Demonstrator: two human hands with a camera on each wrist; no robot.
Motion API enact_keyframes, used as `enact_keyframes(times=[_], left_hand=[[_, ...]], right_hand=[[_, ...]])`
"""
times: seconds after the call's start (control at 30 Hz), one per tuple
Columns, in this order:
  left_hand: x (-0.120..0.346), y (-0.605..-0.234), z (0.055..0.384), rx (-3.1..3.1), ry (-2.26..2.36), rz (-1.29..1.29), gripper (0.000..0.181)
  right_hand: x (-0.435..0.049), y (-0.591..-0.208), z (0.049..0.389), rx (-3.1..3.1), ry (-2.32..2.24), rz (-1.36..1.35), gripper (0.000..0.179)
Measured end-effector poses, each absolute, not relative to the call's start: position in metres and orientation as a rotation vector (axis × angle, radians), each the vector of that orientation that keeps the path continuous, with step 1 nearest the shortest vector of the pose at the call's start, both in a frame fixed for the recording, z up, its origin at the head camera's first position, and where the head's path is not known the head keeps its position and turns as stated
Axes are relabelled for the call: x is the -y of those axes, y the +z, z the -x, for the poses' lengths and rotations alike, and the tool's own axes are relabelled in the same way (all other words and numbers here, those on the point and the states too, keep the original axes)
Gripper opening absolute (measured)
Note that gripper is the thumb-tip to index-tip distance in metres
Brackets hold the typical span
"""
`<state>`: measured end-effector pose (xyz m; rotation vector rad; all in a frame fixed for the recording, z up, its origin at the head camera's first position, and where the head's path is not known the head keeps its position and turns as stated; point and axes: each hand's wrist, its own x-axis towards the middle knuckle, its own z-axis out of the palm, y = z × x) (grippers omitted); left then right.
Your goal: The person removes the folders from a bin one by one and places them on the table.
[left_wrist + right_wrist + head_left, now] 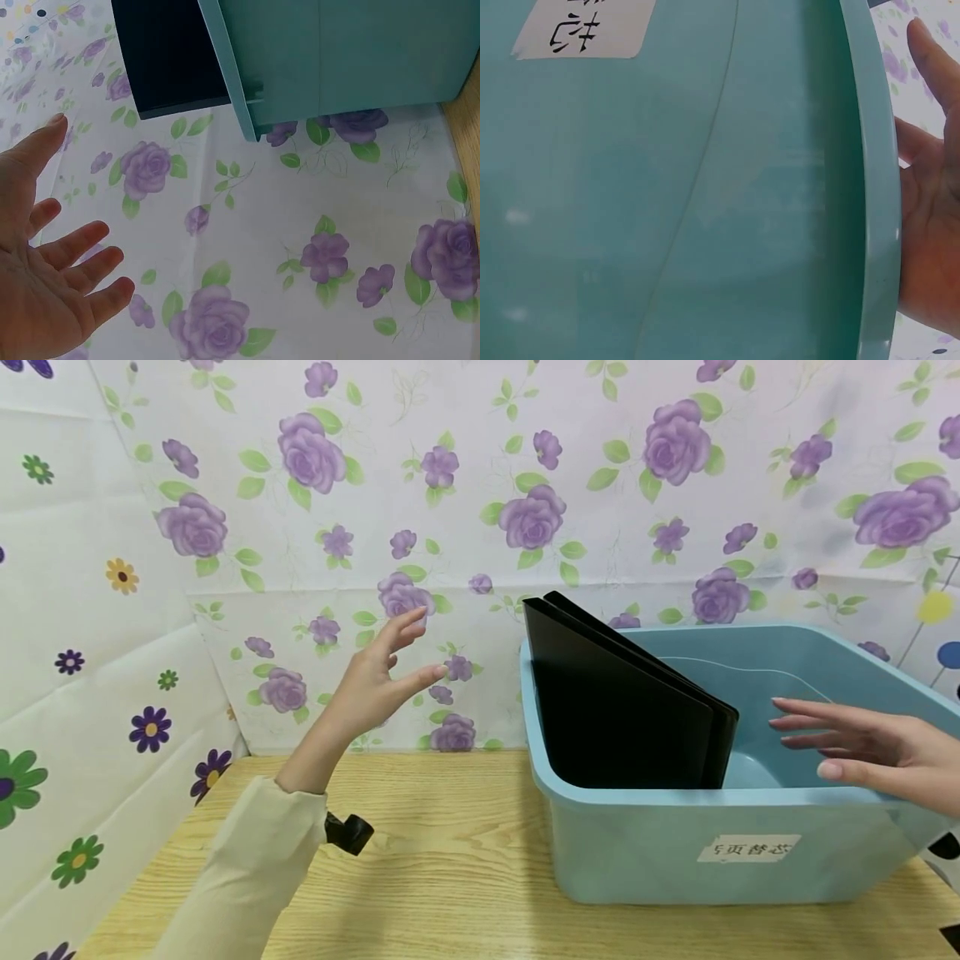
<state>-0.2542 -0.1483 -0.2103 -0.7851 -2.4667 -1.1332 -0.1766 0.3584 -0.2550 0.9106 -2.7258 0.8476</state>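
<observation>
Two or more black folders (622, 710) lean together inside a light blue plastic bin (645, 847), their upper corner rising above its left rim. My left hand (382, 672) is raised in the air left of the bin, thumb and fingers spread apart with nothing between them. In the left wrist view, that hand (52, 270) shows its palm, apart from the protruding black folder (169, 56). Over the bin's right part hovers my right hand (877, 743), fingers extended and holding nothing. The right wrist view has this hand (937, 187) partly hidden behind the bin's rim (881, 225).
The bin stands on a wood-grain table (427, 860) and bears a white label (750, 848) with black characters on its front. A flower-printed sheet (450, 552) hangs behind, and another patterned sheet (97, 635) closes the left side.
</observation>
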Motion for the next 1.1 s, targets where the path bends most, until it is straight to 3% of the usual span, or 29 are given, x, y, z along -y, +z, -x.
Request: enact_keyframes(times=[1.1], left_hand=[[0.099, -0.221, 0.284, 2.413, -1.576, 0.835, 0.070]], right_hand=[[-0.367, -0.260, 0.183, 2.813, 1.002, -1.143, 0.048]])
